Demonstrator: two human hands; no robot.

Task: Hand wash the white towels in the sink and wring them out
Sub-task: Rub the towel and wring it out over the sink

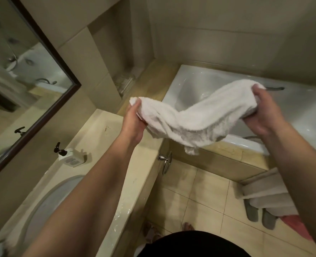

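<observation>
Sink (48, 199) mostly hidden by the left forearm, cut off at the frame's bottom left. Fingers of both hands buried in cloth. Left hand (133, 119) grips one end of the white towel (194, 115), right hand (261, 110) grips the other; towel sags between them in the air, over the floor (199, 197) near the tub (199, 86). Beige counter (105, 138) with soap bottle (71, 156), mirror (23, 75) left, slippers (259, 216) on tile.

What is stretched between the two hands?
In the head view, a white towel spans from the left hand to the right hand; both grip its ends, above the bathtub edge.
</observation>
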